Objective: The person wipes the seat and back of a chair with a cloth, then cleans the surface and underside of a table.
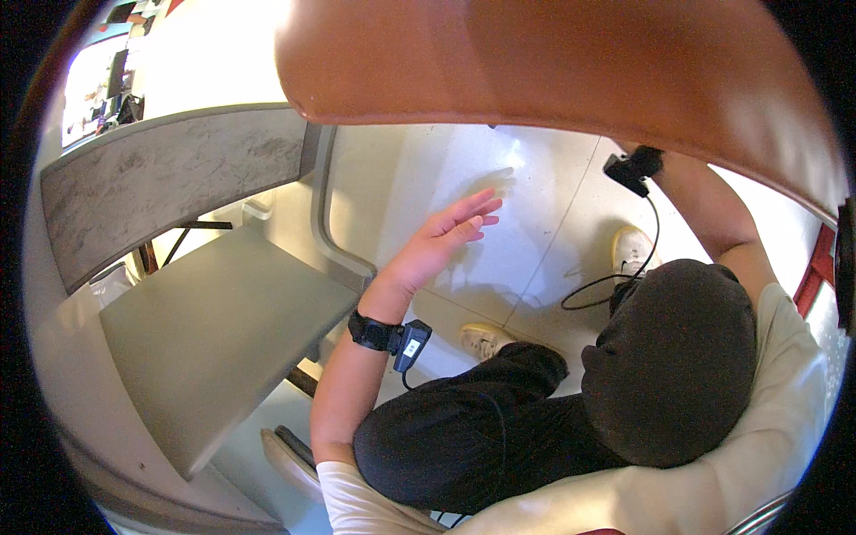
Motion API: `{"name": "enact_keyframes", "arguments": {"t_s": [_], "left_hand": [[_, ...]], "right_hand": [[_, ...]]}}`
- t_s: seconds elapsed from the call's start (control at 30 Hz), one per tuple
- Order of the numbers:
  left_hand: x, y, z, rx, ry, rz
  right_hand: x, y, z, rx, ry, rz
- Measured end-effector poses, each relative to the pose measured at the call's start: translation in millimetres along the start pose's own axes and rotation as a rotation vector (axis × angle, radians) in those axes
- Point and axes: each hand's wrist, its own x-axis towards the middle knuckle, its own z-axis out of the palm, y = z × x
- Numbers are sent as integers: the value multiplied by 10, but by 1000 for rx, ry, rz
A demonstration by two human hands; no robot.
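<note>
My left hand (461,224) hovers over the pale tiled floor (555,207), fingers stretched out and slightly apart, with nothing in it. A black strap with a small device (409,344) sits on the left wrist. My right forearm (702,200) reaches beneath a large brown panel (555,60) with a smooth, slightly glossy surface and a rounded corner. That panel hides my right hand, so what it touches does not show. Another black wrist device (628,175) is on the right wrist, and its black cable (652,247) hangs in a loop toward the floor.
To the left stands a grey flat seat (227,334) below a stained grey backrest (180,174). A bent grey metal frame (324,207) rises beside it. My bent knees (669,368) in black trousers and whitish shoes (632,251) fill the lower right.
</note>
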Motion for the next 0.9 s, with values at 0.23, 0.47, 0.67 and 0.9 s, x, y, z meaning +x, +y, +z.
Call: {"name": "enact_keyframes", "arguments": {"t_s": [0.23,0.47,0.67,0.9], "left_hand": [[-5,-46,31,-7,1,-28],[34,-30,19,-11,0,-30],[-19,-161,-12,-17,42,-69],[-5,-153,-41,-25,40,-81]], "right_hand": [[237,-271,-130,109,42,-53],[73,-29,11,102,57,41],[228,-199,-31,222,86,-10],[274,-189,129,434,147,87]]}}
